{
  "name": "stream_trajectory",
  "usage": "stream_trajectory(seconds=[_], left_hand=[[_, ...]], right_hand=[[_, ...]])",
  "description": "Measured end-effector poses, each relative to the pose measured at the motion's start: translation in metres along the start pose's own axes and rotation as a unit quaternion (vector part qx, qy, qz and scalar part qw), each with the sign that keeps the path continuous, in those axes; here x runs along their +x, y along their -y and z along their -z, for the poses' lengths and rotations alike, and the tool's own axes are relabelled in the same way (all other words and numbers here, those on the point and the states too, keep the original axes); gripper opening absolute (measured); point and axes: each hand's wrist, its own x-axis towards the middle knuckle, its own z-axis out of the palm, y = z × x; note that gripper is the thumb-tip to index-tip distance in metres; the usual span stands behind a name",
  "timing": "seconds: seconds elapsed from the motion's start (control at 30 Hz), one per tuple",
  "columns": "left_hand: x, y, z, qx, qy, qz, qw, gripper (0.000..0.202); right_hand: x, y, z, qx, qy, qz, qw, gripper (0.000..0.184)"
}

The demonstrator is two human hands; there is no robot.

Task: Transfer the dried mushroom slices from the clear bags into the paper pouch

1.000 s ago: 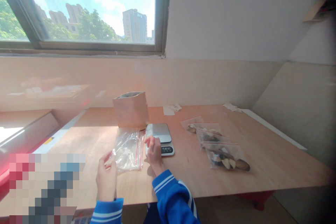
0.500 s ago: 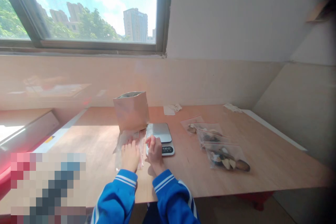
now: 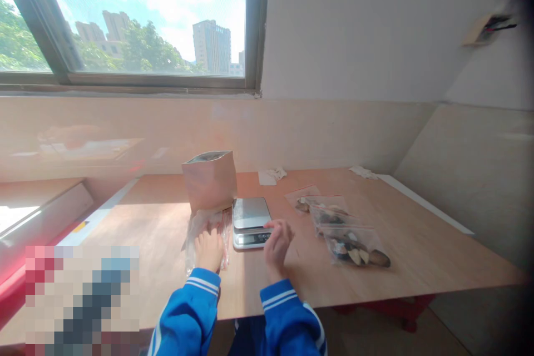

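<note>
My left hand [image 3: 209, 249] rests on a stack of clear zip bags [image 3: 191, 250], fingers slightly bent and apart, pressing on the plastic. My right hand [image 3: 278, 243] is at the right front corner of a white kitchen scale [image 3: 246, 240] with a steel plate [image 3: 251, 212]. Its fingers are loosely curled, with the index finger reaching toward the edge of the scale; nothing shows in it. Whether that finger touches the scale I cannot tell. Nothing lies on the scale's plate. Behind the bags stands an upright kraft pouch [image 3: 211, 183], its top gaping and its inside silvery.
Several filled zip bags [image 3: 357, 250] with dark and pale pieces overlap on the table [image 3: 308, 283] to the right. White paper scraps [image 3: 271, 176] lie by the wall. A window [image 3: 162, 28] is at the upper left. The lower left corner is blurred out.
My right hand has moved right, from the scale's left front side to its right front corner, uncovering the display. My left hand stays on the bags. The view has shifted slightly.
</note>
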Motion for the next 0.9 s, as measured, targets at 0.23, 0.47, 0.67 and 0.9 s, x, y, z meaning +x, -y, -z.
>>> stream_trajectory(seconds=[0.23,0.47,0.67,0.9], left_hand=[[0.003,0.005,0.007,-0.207,-0.086,0.058,0.973,0.032],[-0.002,-0.007,0.033,-0.241,-0.105,0.067,0.962,0.034],[-0.018,-0.017,0.050,-0.237,-0.096,0.032,0.966,0.034],[-0.042,-0.015,0.064,-0.304,-0.109,0.027,0.946,0.028]], right_hand=[[0.015,-0.068,0.092,-0.288,-0.125,-0.084,0.946,0.032],[0.007,-0.086,0.095,-0.386,-0.130,-0.094,0.908,0.055],[0.004,-0.090,0.097,-0.376,-0.139,-0.133,0.906,0.048],[0.008,-0.084,0.104,-0.331,-0.170,-0.194,0.908,0.032]])
